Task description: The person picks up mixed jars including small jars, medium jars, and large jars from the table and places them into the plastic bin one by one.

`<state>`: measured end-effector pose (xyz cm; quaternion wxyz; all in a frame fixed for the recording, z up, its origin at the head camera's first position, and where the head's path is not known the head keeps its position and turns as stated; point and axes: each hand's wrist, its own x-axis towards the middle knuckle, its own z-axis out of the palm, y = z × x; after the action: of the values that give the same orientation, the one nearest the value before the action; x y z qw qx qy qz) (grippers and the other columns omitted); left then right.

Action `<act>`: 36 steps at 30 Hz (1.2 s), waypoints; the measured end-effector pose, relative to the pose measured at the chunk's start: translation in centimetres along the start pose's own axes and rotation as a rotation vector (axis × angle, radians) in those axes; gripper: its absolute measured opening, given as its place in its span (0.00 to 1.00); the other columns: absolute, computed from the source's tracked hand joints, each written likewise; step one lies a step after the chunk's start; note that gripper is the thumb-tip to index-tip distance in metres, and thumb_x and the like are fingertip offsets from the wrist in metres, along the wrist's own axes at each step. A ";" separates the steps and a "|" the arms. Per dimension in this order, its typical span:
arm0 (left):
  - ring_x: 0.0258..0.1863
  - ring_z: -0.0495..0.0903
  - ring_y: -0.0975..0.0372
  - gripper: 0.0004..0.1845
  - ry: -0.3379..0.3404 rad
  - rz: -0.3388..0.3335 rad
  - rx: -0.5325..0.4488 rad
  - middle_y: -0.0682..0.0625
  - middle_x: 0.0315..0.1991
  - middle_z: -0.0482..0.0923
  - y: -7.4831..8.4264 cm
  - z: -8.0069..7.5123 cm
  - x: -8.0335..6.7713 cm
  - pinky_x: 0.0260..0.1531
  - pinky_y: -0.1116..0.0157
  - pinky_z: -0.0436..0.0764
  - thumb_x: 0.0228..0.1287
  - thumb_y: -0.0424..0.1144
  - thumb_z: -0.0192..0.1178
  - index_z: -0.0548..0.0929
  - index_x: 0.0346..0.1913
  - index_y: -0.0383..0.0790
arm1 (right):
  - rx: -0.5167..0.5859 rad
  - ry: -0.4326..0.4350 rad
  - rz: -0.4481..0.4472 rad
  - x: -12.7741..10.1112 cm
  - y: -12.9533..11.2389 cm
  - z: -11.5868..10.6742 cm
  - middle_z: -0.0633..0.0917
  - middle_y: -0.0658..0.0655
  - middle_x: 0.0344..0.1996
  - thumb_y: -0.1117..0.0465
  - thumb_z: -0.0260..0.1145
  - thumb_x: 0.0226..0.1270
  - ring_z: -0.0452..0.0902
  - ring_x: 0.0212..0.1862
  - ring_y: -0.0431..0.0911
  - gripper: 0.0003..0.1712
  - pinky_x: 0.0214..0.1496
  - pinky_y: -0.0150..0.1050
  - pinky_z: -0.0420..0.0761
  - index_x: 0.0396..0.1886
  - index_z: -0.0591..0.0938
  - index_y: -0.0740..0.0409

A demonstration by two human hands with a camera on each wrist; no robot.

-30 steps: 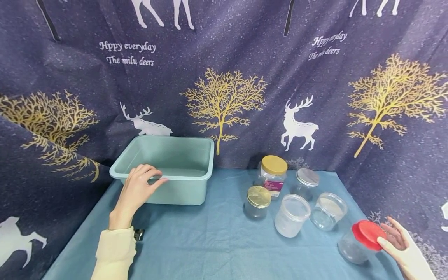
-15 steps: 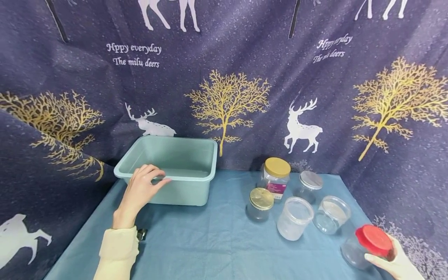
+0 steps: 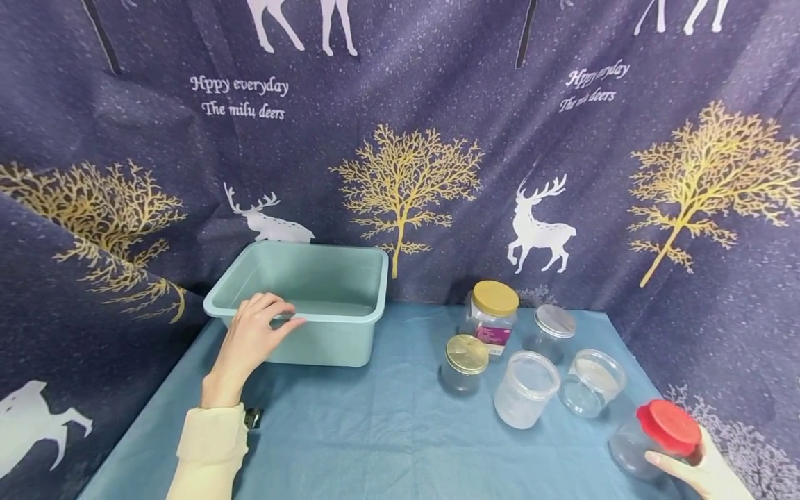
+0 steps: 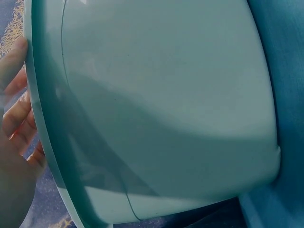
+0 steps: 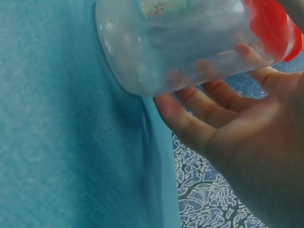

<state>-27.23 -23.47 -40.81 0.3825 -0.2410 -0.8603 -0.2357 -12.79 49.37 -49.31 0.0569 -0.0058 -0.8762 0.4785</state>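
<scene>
head: red-lid jar (image 3: 653, 441) tilted at far right worktop (image 3: 375, 430) edge, right hand (image 3: 700, 469) cupping it | left wrist: left hand (image 4: 16, 142) curled over tub (image 4: 156, 109) rim | right wrist: jar's long axis crosses the curled fingers (image 5: 199, 109)

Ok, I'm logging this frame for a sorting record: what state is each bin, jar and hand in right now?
Pale green plastic bin: upright, nothing seen inside.
Left hand: gripping the bin's near rim.
Clear jar with red lid: lidded, tilted, held.
Right hand: fingers curled round that jar.
Tall jar with yellow lid: lidded, upright.
Short jar with gold lid: lidded, upright.
Jar with silver lid: lidded.
Two clear plastic jars: clear-lidded, tilted.
</scene>
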 end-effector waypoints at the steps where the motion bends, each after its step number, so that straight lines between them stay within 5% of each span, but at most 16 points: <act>1: 0.36 0.74 0.56 0.13 0.000 0.000 -0.001 0.54 0.32 0.79 0.0 0.0 0.0 0.37 0.56 0.66 0.45 0.40 0.78 0.86 0.33 0.43 | -0.005 0.012 0.000 0.0 0.0 0.0 0.73 0.24 0.43 0.70 0.69 0.62 0.72 0.44 0.22 0.39 0.38 0.22 0.70 0.55 0.62 0.24; 5: 0.36 0.74 0.56 0.13 0.006 0.005 -0.005 0.53 0.33 0.78 0.0 0.1 0.0 0.37 0.56 0.66 0.45 0.39 0.78 0.86 0.34 0.43 | 0.105 0.062 -0.110 0.3 -0.5 0.1 0.76 0.26 0.45 0.76 0.68 0.58 0.73 0.45 0.22 0.43 0.42 0.19 0.67 0.59 0.66 0.27; 9: 0.37 0.75 0.56 0.13 0.007 0.007 -0.005 0.53 0.33 0.78 0.1 0.0 0.0 0.37 0.56 0.65 0.46 0.40 0.78 0.86 0.34 0.43 | 0.260 0.090 -0.296 0.9 -1.4 0.5 0.83 0.36 0.48 0.87 0.65 0.47 0.77 0.49 0.27 0.47 0.50 0.19 0.67 0.63 0.74 0.45; 13: 0.37 0.75 0.56 0.13 0.004 0.000 0.000 0.52 0.33 0.78 0.2 -0.1 0.0 0.37 0.56 0.65 0.47 0.41 0.78 0.86 0.34 0.43 | 0.139 0.122 -0.319 1.2 -2.9 0.3 0.82 0.35 0.47 0.86 0.67 0.47 0.77 0.48 0.27 0.45 0.49 0.20 0.67 0.63 0.74 0.46; 16: 0.38 0.74 0.55 0.12 -0.006 -0.012 0.005 0.52 0.34 0.78 0.3 -0.1 0.0 0.38 0.56 0.66 0.48 0.41 0.77 0.86 0.34 0.43 | 0.013 0.134 -0.244 1.3 -4.3 -0.1 0.78 0.32 0.47 0.80 0.69 0.53 0.75 0.46 0.25 0.44 0.45 0.20 0.69 0.63 0.69 0.37; 24: 0.36 0.74 0.56 0.13 -0.005 -0.018 0.017 0.52 0.34 0.78 0.4 0.0 -0.2 0.37 0.56 0.66 0.48 0.41 0.77 0.86 0.35 0.43 | -0.031 0.145 -0.149 2.3 -8.4 -0.5 0.69 0.36 0.49 0.73 0.71 0.58 0.72 0.43 0.24 0.48 0.38 0.21 0.71 0.60 0.56 0.28; 26: 0.37 0.74 0.55 0.13 -0.005 -0.015 0.013 0.52 0.34 0.78 0.4 0.0 -0.2 0.38 0.56 0.66 0.48 0.41 0.77 0.86 0.35 0.42 | -0.110 0.147 -0.163 2.6 -9.6 -0.6 0.67 0.35 0.48 0.72 0.73 0.57 0.71 0.42 0.23 0.49 0.36 0.22 0.72 0.59 0.54 0.26; 36: 0.37 0.74 0.55 0.12 -0.017 -0.022 0.014 0.52 0.34 0.78 0.4 0.1 -0.1 0.38 0.55 0.66 0.49 0.41 0.77 0.86 0.35 0.43 | -0.142 0.141 -0.381 5.1 -15.4 -0.5 0.69 0.37 0.50 0.79 0.76 0.45 0.70 0.46 0.23 0.55 0.43 0.16 0.69 0.63 0.58 0.37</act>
<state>-26.99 -23.17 -40.87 0.3742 -0.2308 -0.8677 -0.2319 -17.11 41.81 -35.62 0.2068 0.1226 -0.8868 0.3946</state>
